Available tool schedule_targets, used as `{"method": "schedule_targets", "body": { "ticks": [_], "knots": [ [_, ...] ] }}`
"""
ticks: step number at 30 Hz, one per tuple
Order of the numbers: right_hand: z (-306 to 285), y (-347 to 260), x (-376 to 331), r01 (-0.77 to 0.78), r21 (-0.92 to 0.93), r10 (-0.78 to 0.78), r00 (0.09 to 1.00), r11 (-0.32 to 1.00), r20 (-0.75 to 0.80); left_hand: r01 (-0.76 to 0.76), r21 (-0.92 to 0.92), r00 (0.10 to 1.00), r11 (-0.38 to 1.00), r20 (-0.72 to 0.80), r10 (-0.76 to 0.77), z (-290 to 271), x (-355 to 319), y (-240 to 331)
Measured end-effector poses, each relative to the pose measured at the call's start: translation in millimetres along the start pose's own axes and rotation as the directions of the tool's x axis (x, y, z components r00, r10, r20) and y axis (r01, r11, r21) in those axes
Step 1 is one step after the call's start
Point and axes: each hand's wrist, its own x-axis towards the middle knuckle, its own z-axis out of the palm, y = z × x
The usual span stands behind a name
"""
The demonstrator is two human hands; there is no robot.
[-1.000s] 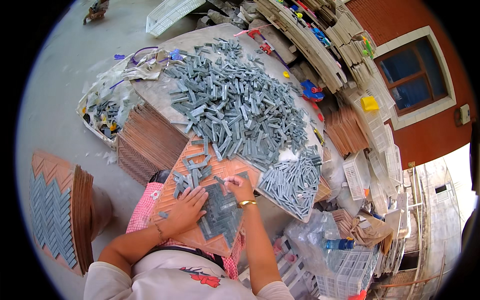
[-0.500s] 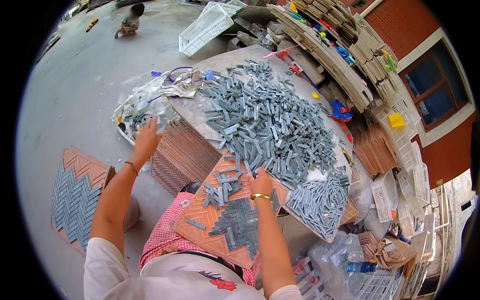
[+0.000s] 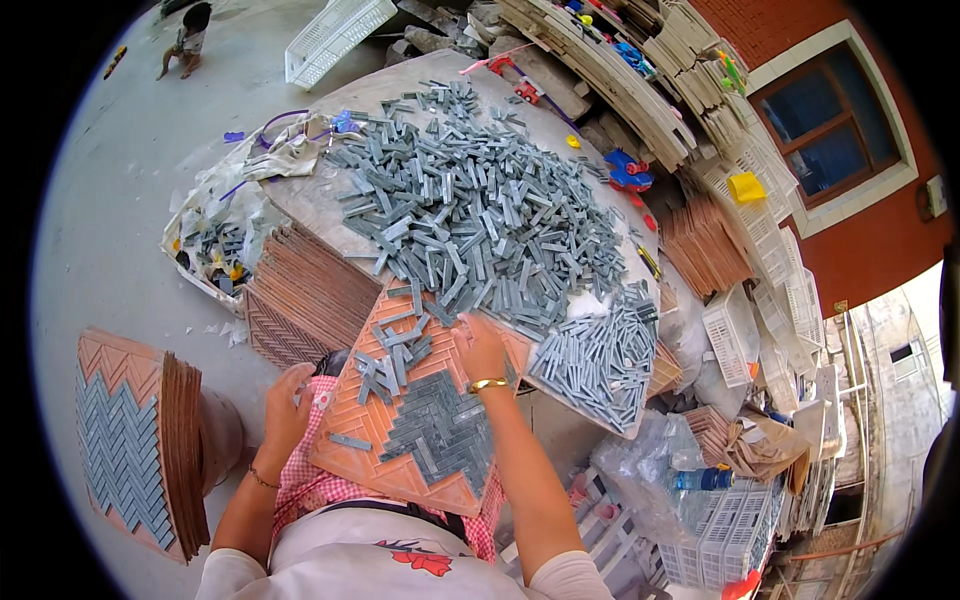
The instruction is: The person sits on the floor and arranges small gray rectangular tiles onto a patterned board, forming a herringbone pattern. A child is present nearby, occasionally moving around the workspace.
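An orange herringbone-grooved tray (image 3: 345,425) lies tilted across my lap. Grey stone strips (image 3: 435,425) fill part of its grooves in a zigzag, and several loose strips (image 3: 392,355) lie on its upper left. My right hand (image 3: 480,352) is over the tray's upper right, beside the big pile of strips (image 3: 480,215); its fingers are bent together, and what they hold is hidden. My left hand (image 3: 288,405) is off the tray's left side, above the checked red cloth (image 3: 300,485) on my lap. Its fingers curl inward, their contents unclear.
Left stands a stack of trays (image 3: 180,450), its top one mostly filled. Empty orange trays (image 3: 310,285) lean by the table. Thin strips (image 3: 600,355) are heaped on a board at right. White crates (image 3: 730,335) line the right; a child (image 3: 188,42) squats far left.
My left hand has come back from the bag of scraps toward my lap, its fingers curling. My right hand remains at the tray's upper edge. The whole view has turned slightly to the right.
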Motion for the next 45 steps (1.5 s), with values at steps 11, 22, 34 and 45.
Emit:
{"method": "schedule_targets", "body": {
  "ticks": [11, 22, 34, 45],
  "knots": [
    [-24, 14, -14, -0.06, 0.067, 0.046, 0.978, 0.996, 0.202, -0.119, -0.015, 0.991, 0.993, 0.058, 0.12, 3, 2, 27],
    [-17, 9, -21, 0.147, 0.084, -0.169, 0.897, 0.986, 0.409, -0.494, 0.034, 0.834, 0.869, 0.303, 0.461, 59, 6, 72],
    [-10, 12, -15, 0.266, 0.085, -0.274, 0.843, 0.96, 0.463, -0.579, 0.142, 0.772, 0.803, 0.412, 0.484, 95, 4, 58],
    [-5, -2, -20, 0.108, 0.083, -0.127, 0.951, 0.991, 0.282, -0.579, 0.311, 0.771, 0.754, 0.51, 0.382, 110, 14, 61]
  ]
}}
